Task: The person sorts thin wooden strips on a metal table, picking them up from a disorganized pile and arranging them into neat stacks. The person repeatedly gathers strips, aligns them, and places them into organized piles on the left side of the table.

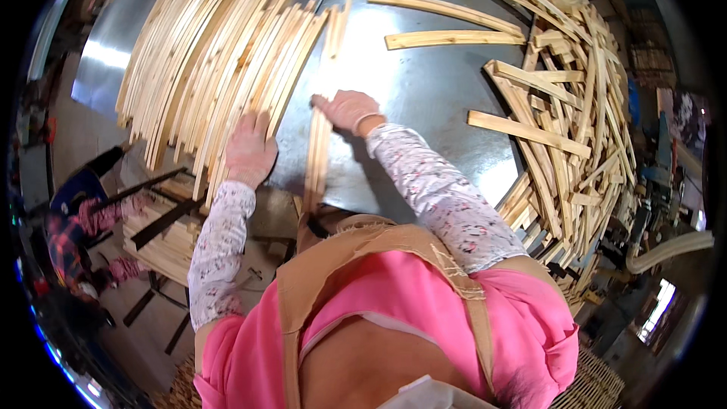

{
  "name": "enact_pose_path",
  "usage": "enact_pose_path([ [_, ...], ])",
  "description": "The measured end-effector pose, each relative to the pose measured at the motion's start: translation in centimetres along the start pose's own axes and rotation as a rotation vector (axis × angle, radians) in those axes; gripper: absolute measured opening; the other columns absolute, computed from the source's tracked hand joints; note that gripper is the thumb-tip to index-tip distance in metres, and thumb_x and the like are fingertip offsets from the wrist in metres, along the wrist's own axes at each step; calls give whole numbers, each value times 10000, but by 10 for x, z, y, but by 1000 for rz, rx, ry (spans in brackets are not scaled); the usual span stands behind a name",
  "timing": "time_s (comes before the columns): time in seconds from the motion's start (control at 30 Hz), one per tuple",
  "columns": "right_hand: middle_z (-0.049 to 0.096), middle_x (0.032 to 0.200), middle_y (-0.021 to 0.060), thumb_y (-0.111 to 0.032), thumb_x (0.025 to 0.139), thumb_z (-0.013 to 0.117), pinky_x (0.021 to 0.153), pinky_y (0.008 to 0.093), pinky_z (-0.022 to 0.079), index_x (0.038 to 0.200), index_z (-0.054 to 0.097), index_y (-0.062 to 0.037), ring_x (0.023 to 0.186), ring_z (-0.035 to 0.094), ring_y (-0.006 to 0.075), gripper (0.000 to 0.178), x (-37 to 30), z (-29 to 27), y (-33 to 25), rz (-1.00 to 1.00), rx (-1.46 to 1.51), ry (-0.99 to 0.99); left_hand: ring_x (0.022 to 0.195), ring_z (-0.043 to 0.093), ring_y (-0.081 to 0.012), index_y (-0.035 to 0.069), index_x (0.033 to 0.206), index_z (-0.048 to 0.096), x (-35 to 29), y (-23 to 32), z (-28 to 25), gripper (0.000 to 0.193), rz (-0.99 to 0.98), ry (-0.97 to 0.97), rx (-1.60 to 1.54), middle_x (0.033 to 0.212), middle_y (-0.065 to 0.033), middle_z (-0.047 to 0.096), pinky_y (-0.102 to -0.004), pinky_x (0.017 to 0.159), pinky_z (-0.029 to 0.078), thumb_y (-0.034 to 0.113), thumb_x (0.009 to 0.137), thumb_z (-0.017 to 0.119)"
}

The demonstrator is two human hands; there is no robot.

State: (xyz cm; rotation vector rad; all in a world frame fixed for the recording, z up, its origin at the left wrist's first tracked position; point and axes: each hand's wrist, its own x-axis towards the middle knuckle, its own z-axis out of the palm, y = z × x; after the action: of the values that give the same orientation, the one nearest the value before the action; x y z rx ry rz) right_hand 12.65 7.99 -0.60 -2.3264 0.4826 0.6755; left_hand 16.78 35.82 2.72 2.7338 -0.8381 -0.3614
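In a thin pale glove, my left hand [250, 150] lies with its fingers stretched out on the near right end of a wide row of wooden strips [216, 53]. The strips lie side by side on the metal table. My right hand [350, 111], gloved too, has its fingers curled over the far end of a few separate wooden strips [316, 159]. Those strips run from there back toward my waist. How the fingertips sit on the wood is partly hidden. Just beyond, two short strips [335, 30] lie against the row.
The shiny metal table [428, 79] extends in front of me. On its right is a large jumbled heap of wooden strips [587, 98], with loose strips [447, 14] sticking out. At the left, another person in a plaid sleeve [68, 246] is near a rack of stacked wood [163, 238].
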Motion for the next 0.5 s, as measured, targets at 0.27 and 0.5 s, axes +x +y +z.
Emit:
enact_pose_path([
  [0.27, 784, 1129, 215, -337, 953, 654, 931, 494, 592, 1188, 758, -34, 1067, 741, 461, 397, 16, 24, 30, -417, 145, 147, 1368, 564, -461, 38, 1460, 612, 106, 143, 26, 593, 337, 212, -384, 1474, -272, 608, -534, 1178, 437, 382, 982, 687],
  [0.5, 717, 1082, 163, -100, 895, 627, 956, 474, 560, 1194, 716, -50, 1038, 677, 374, 315, -85, -217, 284, -169, -337, 913, 1532, 436, -371, 121, 1634, 453, 256, 264, 75, 773, 433, -50, -12, 1667, -160, 467, -493, 1259, 362, 433, 974, 708],
])
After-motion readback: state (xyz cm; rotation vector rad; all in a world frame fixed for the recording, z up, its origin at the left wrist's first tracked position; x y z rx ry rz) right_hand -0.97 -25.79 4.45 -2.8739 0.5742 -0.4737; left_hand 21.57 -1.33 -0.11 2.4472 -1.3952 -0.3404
